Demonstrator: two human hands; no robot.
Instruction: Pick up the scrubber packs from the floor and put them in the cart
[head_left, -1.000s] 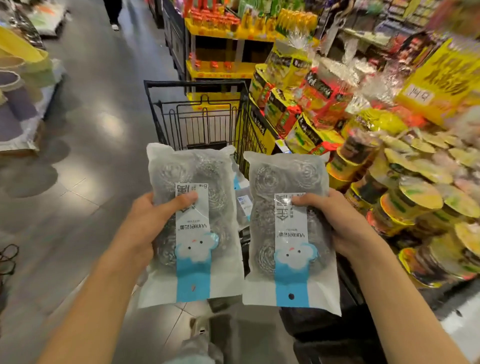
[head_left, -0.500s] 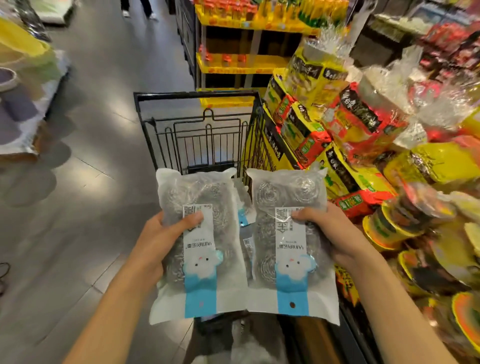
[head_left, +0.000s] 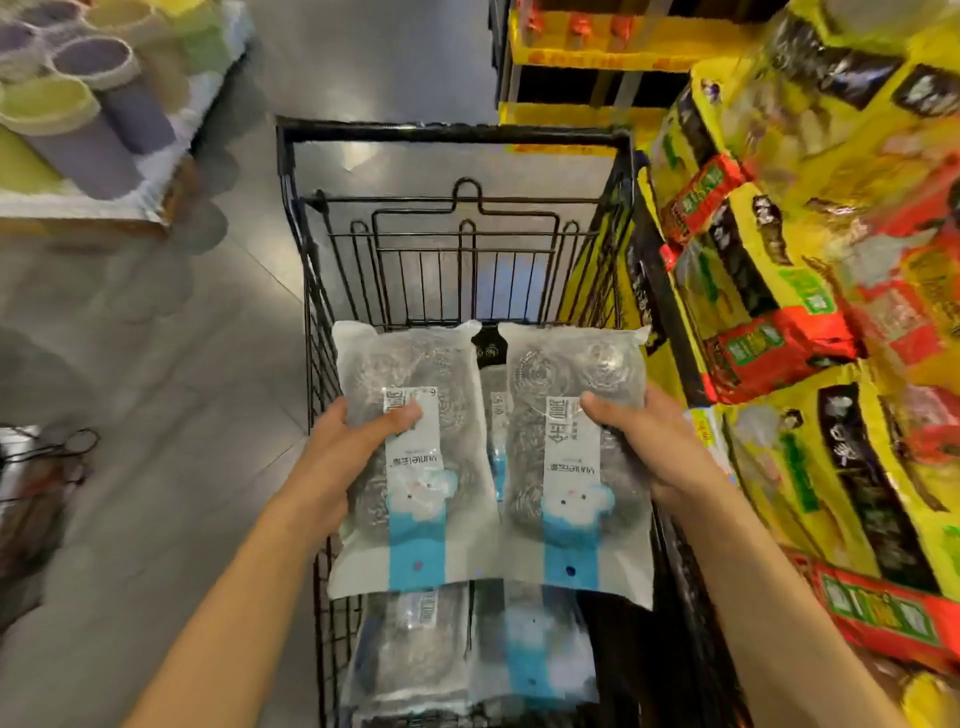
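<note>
Head view shows the left hand (head_left: 337, 462) holding one scrubber pack (head_left: 410, 457) with the thumb laid across the white label on top and the fingers hidden beneath, so the bag is clamped flat between them. The right hand (head_left: 644, 447) holds a second scrubber pack (head_left: 574, 462) the same way, thumb on the label, fingers out of sight below. Gripping each bag near its middle probably keeps the limp plastic from folding and lets both be carried level. The two packs sit side by side, their inner edges touching or very nearly so, face up, blue strip toward the person. Both hang above the black wire cart (head_left: 452, 132), inside its rim, which suggests they are positioned for release. Beneath them, on the cart's floor, lie more packs (head_left: 467, 654) of the same kind, partly covered. Yellow and red packaged goods (head_left: 779, 291) crowd the shelf just beside the cart's right wall; grey tiled floor (head_left: 156, 364) lies to its left.
</note>
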